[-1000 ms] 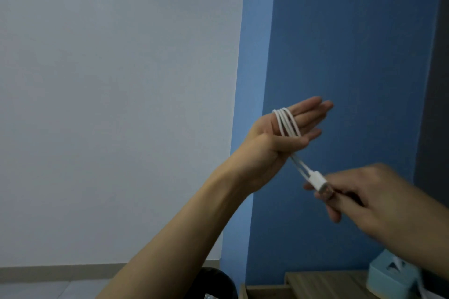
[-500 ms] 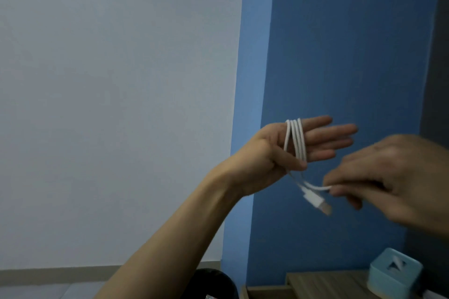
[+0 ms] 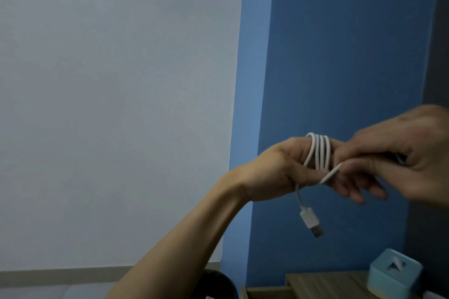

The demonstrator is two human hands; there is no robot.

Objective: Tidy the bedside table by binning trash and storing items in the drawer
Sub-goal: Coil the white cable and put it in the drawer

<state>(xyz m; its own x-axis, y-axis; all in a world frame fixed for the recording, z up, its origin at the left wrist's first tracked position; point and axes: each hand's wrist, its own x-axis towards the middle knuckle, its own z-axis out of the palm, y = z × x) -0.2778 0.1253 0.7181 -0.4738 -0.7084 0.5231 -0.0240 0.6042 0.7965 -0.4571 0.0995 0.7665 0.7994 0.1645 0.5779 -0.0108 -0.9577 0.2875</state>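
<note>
White USB cable (image 3: 321,150) wound in four neat loops round left hand (image 3: 274,172) fingers, thumb pinning loops. Short tail hangs below, USB plug (image 3: 312,222) dangling free. Right hand (image 3: 413,153) pinches other loose strand just beside coil, covering left fingertips. Cable held in air, well above wooden bedside table (image 3: 325,281). Teal tissue box (image 3: 393,274) toward table's right edge. Black bin (image 3: 218,284) off table's left edge.

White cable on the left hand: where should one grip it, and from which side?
Probably pinch the parallel loops of the white cable together, coming from the fingertip side: they wrap the left hand and should slide off that way.
</note>
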